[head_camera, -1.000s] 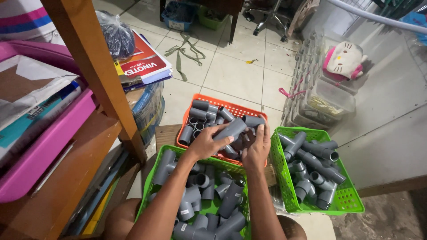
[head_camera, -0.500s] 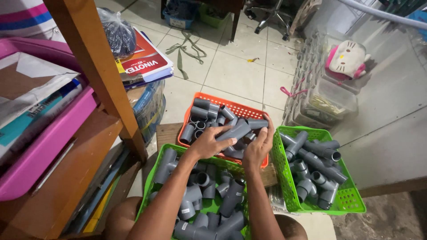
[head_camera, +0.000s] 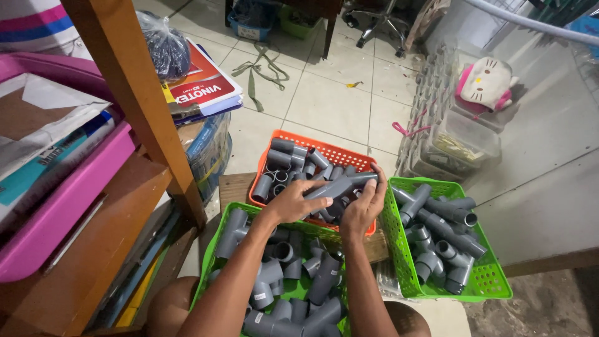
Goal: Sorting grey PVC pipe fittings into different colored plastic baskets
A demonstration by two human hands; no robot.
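Hands meet over an orange basket (head_camera: pixel 284 138) of grey pipe fittings, seen from above. Between them lies a grey pipe piece (head_camera: pixel 340 185), angled across the basket's near half, just above the fittings heaped inside. The left hand (head_camera: pixel 293 203) wraps its fingers around the piece's lower end, its grip closed on it. The right hand (head_camera: pixel 365 206) holds the upper end, where a second short section seems to join; its fingers curl over the top, grip likewise clenched on the piece. Whether the two sections are fully pushed together cannot be told. A green basket (head_camera: pixel 221 237) of similar fittings sits below the forearms, and another green basket (head_camera: pixel 493 281) stands just right of the orange one. A wooden shelf post (head_camera: pixel 134 93) rises at left.
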